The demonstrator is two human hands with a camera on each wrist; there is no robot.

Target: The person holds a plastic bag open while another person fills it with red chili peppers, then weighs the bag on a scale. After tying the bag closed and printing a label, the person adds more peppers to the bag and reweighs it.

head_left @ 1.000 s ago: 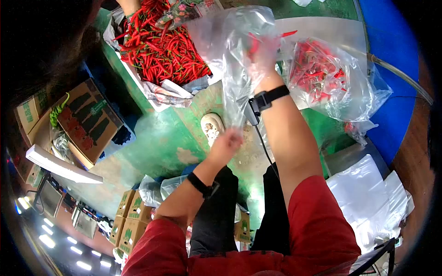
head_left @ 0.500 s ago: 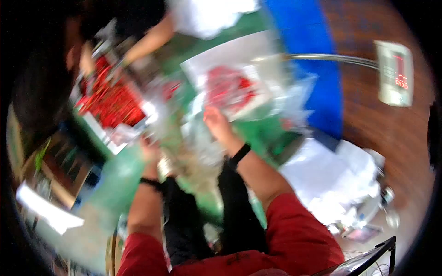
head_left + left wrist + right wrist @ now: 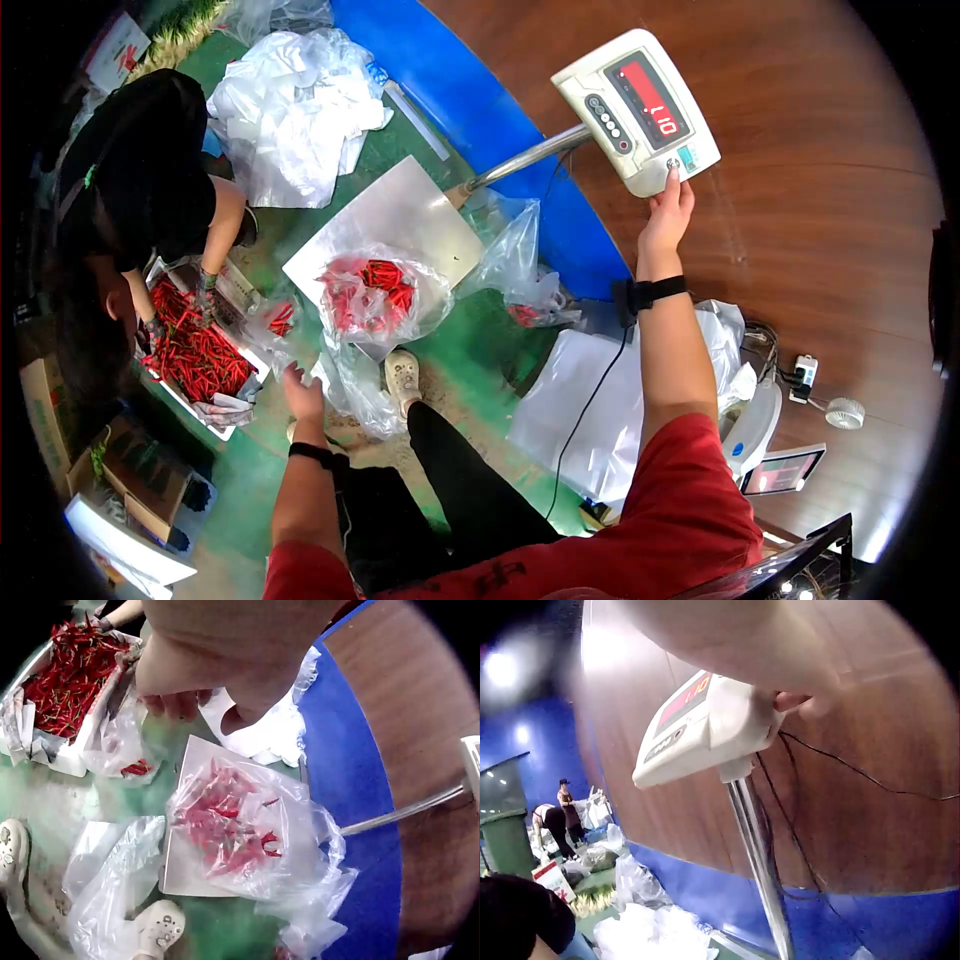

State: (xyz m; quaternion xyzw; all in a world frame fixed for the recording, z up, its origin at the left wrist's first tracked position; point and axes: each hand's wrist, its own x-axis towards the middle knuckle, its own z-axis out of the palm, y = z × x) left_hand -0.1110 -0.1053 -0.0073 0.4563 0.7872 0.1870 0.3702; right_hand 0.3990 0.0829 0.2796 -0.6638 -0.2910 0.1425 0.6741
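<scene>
My right hand [image 3: 668, 222] reaches up to the white scale display [image 3: 640, 110], with fingertips at its lower edge beside a small round fitting. Red digits are lit on the display; the right wrist view shows it from the side, on a metal pole [image 3: 754, 847]. My left hand [image 3: 303, 393] hangs loosely over the floor, holding nothing. Near it lies a crumpled clear plastic bag [image 3: 362, 400]. On the metal scale platform [image 3: 440, 235] rests a clear bag of red chilies [image 3: 375, 295], also visible in the left wrist view.
At the left, another person [image 3: 140, 170] bends over a white box of loose red chilies [image 3: 195, 355], hands among them. White plastic sheets [image 3: 295, 110] lie behind the platform, and more white sheeting [image 3: 585, 410] sits beside my right leg. A small fan [image 3: 845, 413] stands at the right.
The view has swung right toward the display. My right hand has let go of the plastic bag and moved up to the display; my left hand has also released the bag, which now lies on the floor.
</scene>
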